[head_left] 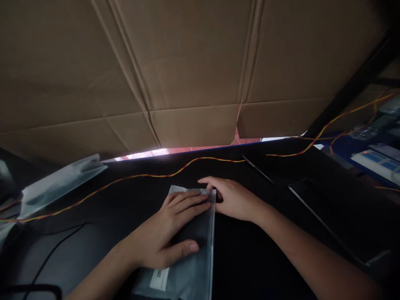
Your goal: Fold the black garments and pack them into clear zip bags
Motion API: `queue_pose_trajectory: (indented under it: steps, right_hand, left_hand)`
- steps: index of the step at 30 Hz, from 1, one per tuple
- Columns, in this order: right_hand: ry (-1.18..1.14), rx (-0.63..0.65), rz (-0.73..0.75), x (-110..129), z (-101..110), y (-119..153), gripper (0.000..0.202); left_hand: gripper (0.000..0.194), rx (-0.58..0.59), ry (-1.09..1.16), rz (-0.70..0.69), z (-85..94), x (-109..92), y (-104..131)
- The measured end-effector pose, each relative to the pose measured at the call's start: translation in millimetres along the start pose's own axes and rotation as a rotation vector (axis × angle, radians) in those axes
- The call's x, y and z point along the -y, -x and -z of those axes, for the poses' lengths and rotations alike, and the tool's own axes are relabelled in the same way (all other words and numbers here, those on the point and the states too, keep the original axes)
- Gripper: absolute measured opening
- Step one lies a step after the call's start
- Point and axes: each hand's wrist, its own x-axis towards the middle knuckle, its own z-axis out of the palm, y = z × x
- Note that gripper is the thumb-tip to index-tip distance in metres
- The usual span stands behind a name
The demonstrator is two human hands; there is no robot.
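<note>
A clear plastic zip bag (203,233) lies on the black tabletop in front of me, with a white printed label (159,279) near its lower end. Palm down, my left hand (170,227) presses flat on the bag, fingers stretched out toward its far right corner and thumb apart. At that corner, by a small whitish piece on the zip edge, my right hand (233,198) has its fingers curled in a pinch. Its index finger reaches past the corner, and its other fingertips are partly hidden. The bag's contents look dark and I cannot make them out.
A tall cardboard sheet (193,71) stands behind the table (250,254). A red-yellow twisted wire (137,176) crosses the far side. Another plastic bag (62,183) and a black cable (59,243) lie left. Two dark, flat, metal-edged objects lie right, the larger one (328,216) nearer me.
</note>
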Motion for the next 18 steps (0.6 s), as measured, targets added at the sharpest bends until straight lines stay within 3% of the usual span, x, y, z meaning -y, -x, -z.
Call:
queue_pose_trajectory:
  steps: [4, 6, 9, 14, 18]
  right_hand:
    - [-0.008, -0.045, 0.0, 0.5, -11.0, 0.6, 0.055]
    - [-0.172, -0.004, 0.007, -2.4, -7.8, 0.2, 0.056]
    - [-0.56, 0.071, -0.005, -2.3, -2.2, -1.8, 0.048]
    - [-0.728, 0.035, -0.118, 10.1, -12.5, -6.6, 0.022]
    - [-0.727, 0.049, -0.164, 15.2, -26.5, -7.5, 0.027]
  left_hand:
    - [0.066, -0.064, 0.147, -0.029, -1.1, -3.5, -0.9]
    - [0.052, -0.208, 0.187, 0.044, 0.6, -1.1, -0.7]
    - [0.035, -0.399, 0.073, 0.227, 3.4, 3.4, -1.2]
    - [0.032, -0.315, -0.126, 0.328, 6.5, -3.3, -3.8]
    - [0.022, -0.354, -0.032, 0.364, 5.7, -11.8, -4.1]
